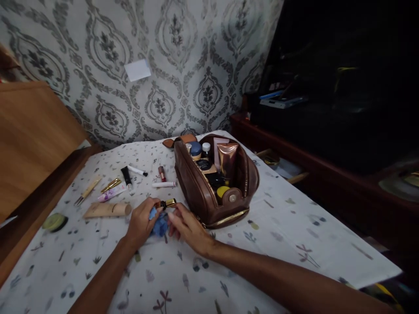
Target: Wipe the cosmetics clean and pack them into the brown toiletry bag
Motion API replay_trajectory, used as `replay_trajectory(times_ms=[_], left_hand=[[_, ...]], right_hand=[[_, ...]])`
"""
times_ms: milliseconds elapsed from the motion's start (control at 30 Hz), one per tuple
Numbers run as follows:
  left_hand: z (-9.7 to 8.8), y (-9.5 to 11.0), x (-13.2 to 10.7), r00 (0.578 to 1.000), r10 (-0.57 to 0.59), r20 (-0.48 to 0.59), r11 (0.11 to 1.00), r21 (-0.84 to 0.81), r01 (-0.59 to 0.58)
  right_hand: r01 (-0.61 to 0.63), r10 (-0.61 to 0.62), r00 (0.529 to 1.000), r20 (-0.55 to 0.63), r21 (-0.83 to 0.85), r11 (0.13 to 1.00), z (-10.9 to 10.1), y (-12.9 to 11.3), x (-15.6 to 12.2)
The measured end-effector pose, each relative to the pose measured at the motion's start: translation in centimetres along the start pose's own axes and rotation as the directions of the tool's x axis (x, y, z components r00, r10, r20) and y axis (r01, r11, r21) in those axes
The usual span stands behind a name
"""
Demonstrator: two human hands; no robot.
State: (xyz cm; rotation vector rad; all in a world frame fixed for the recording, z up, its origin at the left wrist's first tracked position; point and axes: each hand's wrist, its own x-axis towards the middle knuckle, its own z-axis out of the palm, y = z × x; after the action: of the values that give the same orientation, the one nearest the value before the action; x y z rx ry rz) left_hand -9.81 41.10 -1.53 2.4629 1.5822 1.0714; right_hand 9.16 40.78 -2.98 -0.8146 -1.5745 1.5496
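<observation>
My left hand [141, 221] pinches a small black and gold tube [167, 203] just left of an open brown leather toiletry bag [196, 187]. Under both hands lies a blue crumpled thing [160, 226], perhaps a cloth; my left palm rests on it. My right hand [186, 226] lies on the sheet beside it, fingers stretched toward the blue thing and touching it. The bag holds a rose-gold tube [227, 158], jars and small bottles.
On the patterned white sheet [262, 244] lie a beige tube [107, 209], a pink tube [111, 192], gold tweezers-like tools [87, 190], a black tube [126, 176], a white pen [137, 170], a small lipstick [161, 173] and a green compact [54, 221]. Wooden headboard left, dark shelf right.
</observation>
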Motion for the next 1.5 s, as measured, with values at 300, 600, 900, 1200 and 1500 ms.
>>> replay_trajectory(times_ms=[300, 600, 900, 1200, 1500], left_hand=[[-1.6, 1.2, -2.0, 0.988, 0.147, 0.037, 0.989, 0.022, -0.148], [-2.1, 2.3, -1.5, 0.981, -0.142, 0.13, 0.952, -0.255, 0.172], [-1.7, 2.4, -2.1, 0.992, -0.124, 0.018, 0.964, -0.236, 0.125], [-2.0, 2.2, -2.3, 0.999, -0.039, -0.035, 0.965, -0.26, 0.029], [-1.8, 2.0, -2.6, 0.993, 0.114, 0.004, 0.982, -0.155, -0.112]], right_hand=[[0.002, -0.003, 1.0, 0.016, 0.065, 0.998, 0.3, 0.0, 0.2], [0.1, -0.099, 0.995, 0.02, -0.069, 0.993, 0.2, -0.4, -0.5], [0.08, -0.081, 0.997, -0.002, -0.068, 0.994, 0.3, -0.5, -0.4], [0.004, -0.003, 1.0, -0.004, 0.064, 0.998, 0.4, -0.6, -0.4], [0.017, -0.017, 1.0, -0.006, 0.102, 0.995, 0.4, -1.1, -1.0]])
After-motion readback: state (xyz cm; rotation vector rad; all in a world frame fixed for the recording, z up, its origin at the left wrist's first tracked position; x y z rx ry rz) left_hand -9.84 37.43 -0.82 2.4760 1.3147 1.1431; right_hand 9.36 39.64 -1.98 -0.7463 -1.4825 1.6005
